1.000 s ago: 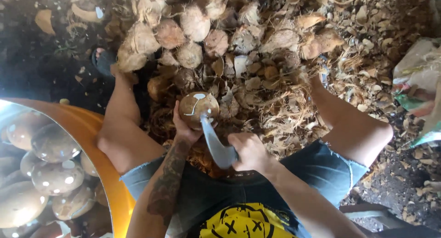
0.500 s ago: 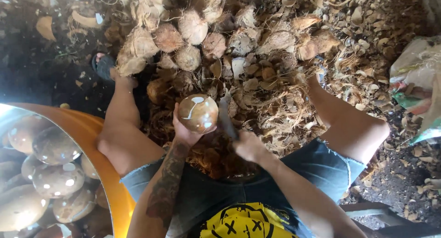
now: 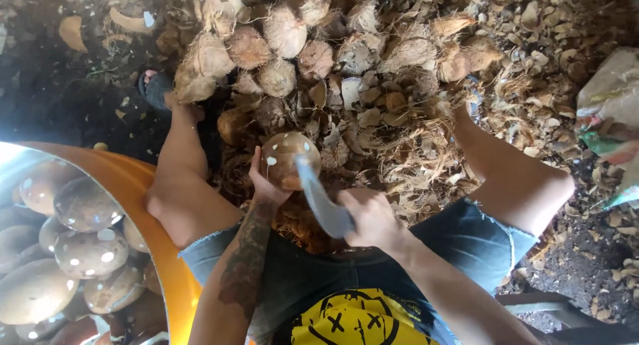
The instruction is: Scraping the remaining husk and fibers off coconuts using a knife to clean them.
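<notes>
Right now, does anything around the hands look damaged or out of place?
Nothing stands out. The left hand cups a peeled coconut, the right hand holds a blade against it; husk litter covers the ground.

Head camera, steep downward view, close over lap.

Pretty cramped here. The only real gap is the narrow strip between the two bare knees, mid-frame, and that's taken up by the round brown peeled coconut [image 3: 287, 160] and the blurred grey blade [image 3: 323, 202] touching it. Straight above, the heap of hairy unpeeled coconuts [image 3: 266, 49] and loose husk scraps [image 3: 399, 152] blocks the upper middle. The orange-rimmed tub of peeled coconuts [image 3: 136, 185] walls off the lower left. Dark bare ground [image 3: 60, 99] at upper left is the open bit.
</notes>
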